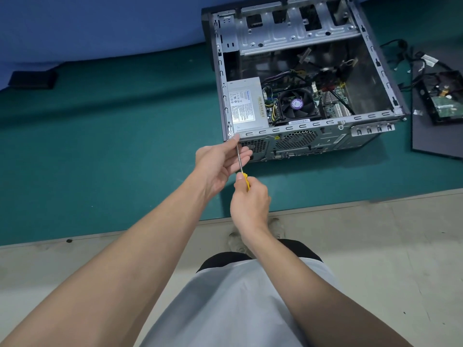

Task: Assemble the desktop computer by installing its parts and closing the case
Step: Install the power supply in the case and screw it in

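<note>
An open desktop case [375, 78] lies on its side on the green bench, its rear panel facing me. Inside sit a grey power supply [245, 103], a CPU fan [297, 103] and the motherboard with cables. My right hand [250, 201] grips the yellow handle of a screwdriver [239, 159]. The metal shaft runs up to the case's near left rear corner, by the power supply. My left hand [220, 164] cups the shaft, its fingertips steadying it close to the tip.
A black side panel [431, 136] lies right of the case with a hard drive [448, 96] and loose cables [406, 58] on it. A black block [32, 80] rests far left. The bench's front edge [150, 230] runs below my hands, floor beyond.
</note>
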Demonstrator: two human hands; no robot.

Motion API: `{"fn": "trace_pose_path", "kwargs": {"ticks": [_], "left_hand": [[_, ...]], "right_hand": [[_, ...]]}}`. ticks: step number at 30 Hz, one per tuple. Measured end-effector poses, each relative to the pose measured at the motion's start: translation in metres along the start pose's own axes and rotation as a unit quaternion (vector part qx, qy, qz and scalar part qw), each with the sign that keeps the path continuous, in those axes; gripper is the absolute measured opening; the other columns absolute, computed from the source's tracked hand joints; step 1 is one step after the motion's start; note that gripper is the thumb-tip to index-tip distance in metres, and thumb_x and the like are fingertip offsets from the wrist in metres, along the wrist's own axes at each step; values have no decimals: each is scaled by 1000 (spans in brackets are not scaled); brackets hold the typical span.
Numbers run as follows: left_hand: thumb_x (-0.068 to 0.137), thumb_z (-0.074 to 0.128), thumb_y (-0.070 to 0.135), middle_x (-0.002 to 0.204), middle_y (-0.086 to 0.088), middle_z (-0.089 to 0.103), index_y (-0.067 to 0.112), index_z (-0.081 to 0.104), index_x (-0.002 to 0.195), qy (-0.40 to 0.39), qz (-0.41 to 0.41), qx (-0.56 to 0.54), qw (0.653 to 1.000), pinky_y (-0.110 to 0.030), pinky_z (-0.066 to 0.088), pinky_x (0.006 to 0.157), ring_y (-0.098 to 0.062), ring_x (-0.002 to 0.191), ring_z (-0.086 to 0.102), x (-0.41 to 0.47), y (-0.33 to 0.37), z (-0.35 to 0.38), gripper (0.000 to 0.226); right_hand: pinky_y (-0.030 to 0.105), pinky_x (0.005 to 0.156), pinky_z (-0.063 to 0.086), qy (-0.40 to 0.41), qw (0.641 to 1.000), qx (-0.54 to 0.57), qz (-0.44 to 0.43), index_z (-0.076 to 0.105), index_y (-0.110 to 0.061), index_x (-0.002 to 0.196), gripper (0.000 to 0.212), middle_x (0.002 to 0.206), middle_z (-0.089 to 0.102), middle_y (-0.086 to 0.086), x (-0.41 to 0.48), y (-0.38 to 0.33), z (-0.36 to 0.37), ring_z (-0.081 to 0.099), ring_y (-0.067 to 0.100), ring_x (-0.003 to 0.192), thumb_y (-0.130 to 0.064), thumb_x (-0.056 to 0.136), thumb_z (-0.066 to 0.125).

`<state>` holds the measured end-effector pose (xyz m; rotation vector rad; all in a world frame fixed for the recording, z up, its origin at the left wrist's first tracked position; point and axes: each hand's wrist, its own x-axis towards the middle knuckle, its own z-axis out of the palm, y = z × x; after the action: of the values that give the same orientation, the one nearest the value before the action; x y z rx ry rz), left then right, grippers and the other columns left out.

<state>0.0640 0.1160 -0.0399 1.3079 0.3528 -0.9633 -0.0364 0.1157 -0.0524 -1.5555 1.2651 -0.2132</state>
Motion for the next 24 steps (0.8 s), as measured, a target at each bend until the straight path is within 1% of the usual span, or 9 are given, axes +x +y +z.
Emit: {"fn": "trace_pose_path", "kwargs": {"ticks": [2, 3, 5, 7, 10, 12, 19, 21, 24], "left_hand": [[85, 69, 38, 91, -26, 71, -12, 59, 103, -15, -21, 10, 1000, -33, 60, 69, -32, 84, 72, 1, 4, -4, 54], [86, 67, 42, 91, -25, 71, -12, 59, 105, -15, -26, 18, 999, -32, 59, 66, -31, 84, 72, 2, 5, -4, 58], [90, 64, 37, 88, -24, 72, -13, 59, 102, -10, -23, 29, 999, -30, 59, 64, -31, 82, 72, 4, 5, -4, 52], [92, 63, 33, 86, -24, 72, -12, 60, 97, -2, -16, 32, 999, -31, 59, 65, -31, 82, 72, 4, 4, -2, 45], [92, 63, 31, 84, -24, 72, -11, 61, 94, 7, -14, 34, 999, -31, 60, 65, -31, 81, 73, 5, 4, -2, 42], [92, 63, 31, 83, -24, 72, -10, 61, 93, 12, -14, 38, 999, -32, 60, 66, -31, 80, 73, 5, 5, -1, 41], [92, 64, 30, 80, -23, 72, -9, 61, 89, 30, -9, 50, 998, -34, 61, 66, -30, 77, 73, 2, 5, 3, 39], [92, 64, 30, 80, -23, 72, -9, 61, 90, 33, -10, 52, 998, -33, 61, 65, -30, 76, 73, 2, 5, 3, 40], [91, 64, 34, 81, -23, 72, -9, 62, 93, 33, -17, 90, 995, -32, 60, 61, -30, 75, 73, 3, 9, 0, 43]], "right_hand": [[32, 60, 26, 10, 999, 28, 15, 42, -16, 61, 40, 59, 44, -3, 1, 1, 3, 43, 27, 69, -29, 99, 45], [32, 59, 28, 14, 999, 44, 23, 45, -12, 62, 40, 57, 43, -2, 2, 2, 5, 41, 26, 65, -29, 98, 46], [32, 58, 31, 8, 994, 94, 49, 51, -6, 67, 39, 55, 43, -1, 4, 4, 8, 39, 25, 59, -29, 97, 48], [32, 52, 30, -15, 980, 180, 87, 53, -8, 63, 38, 49, 40, -4, 5, 4, 7, 34, 20, 50, -26, 96, 51], [18, 38, 20, -62, 926, 340, 151, 51, -9, 61, 37, 40, 30, -9, 6, 1, 1, 23, 8, 35, -17, 97, 53], [15, 36, 15, -91, 892, 407, 177, 50, -6, 65, 34, 41, 26, -8, 5, -1, -2, 18, 6, 34, -16, 98, 52], [16, 36, 11, -161, 817, 510, 218, 50, -4, 73, 31, 48, 26, -2, 4, -3, -9, 16, 5, 33, -18, 101, 45], [17, 36, 11, -175, 822, 497, 216, 49, -4, 75, 31, 48, 26, -2, 5, -3, -11, 16, 5, 33, -19, 101, 44], [17, 36, 13, -187, 898, 354, 179, 47, -9, 75, 32, 46, 27, -6, 10, -7, -25, 17, 5, 35, -25, 103, 43]]}}
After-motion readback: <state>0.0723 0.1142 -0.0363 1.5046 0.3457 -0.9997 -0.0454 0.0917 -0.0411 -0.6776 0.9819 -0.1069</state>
